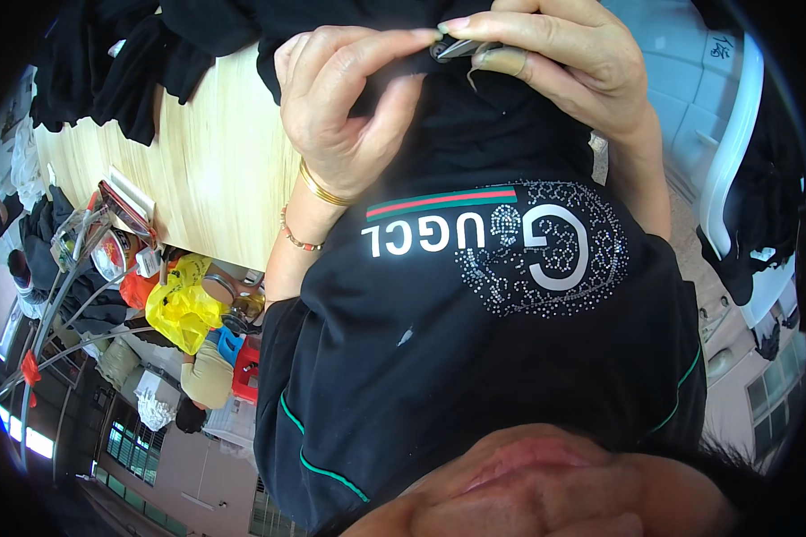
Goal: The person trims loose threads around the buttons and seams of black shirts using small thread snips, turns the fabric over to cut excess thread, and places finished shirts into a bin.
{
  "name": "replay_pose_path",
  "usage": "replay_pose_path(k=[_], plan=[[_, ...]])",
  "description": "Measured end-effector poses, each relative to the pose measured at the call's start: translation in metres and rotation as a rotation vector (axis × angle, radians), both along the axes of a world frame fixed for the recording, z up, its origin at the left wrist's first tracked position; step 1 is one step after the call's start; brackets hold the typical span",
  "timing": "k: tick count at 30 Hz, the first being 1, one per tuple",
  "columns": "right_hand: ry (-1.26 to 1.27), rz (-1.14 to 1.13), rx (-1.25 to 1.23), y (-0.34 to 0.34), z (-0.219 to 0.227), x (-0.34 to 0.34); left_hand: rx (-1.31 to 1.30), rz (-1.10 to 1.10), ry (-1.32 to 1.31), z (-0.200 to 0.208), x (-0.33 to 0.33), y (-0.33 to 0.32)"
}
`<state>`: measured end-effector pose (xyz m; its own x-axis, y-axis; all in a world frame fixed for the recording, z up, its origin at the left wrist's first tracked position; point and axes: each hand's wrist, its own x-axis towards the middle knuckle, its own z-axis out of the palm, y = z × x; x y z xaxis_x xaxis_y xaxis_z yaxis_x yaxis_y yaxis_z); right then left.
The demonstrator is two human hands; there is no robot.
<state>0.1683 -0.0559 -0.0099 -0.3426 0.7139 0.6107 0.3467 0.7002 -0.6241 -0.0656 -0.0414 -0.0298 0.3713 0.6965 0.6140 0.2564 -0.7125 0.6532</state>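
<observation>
Black garment [475, 134], soft and creased, bunched up at the near edge of the counter [206, 170]. Pinched along one fold between thumb and forefinger. Small dark metal clipper [461, 49], slim and lying level, pressed right against that pinched fold.

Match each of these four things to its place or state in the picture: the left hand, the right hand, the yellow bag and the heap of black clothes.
Things:
1. left hand
2. right hand
3. yellow bag
4. heap of black clothes

Places or states:
a. lies on the wooden table
b. holds a small metal clipper
c. pinches the black fabric, with a gold bangle at the wrist
d. sits off the table, past its edge, at the lower left of the picture

Pairs: 1-c, 2-b, 3-d, 4-a
</observation>
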Motion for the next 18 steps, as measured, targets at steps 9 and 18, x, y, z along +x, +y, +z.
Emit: replay_pose_path(k=[9, 18], plan=[[0.06, -0.361, -0.003, -0.014, 0.034, 0.019, -0.295, -0.086, 0.254, 0.043, 0.018, 0.037], [-0.054, -0.295, -0.026, -0.011, 0.033, 0.009, -0.867, -0.159, -0.08, 0.06, 0.034, 0.041]])
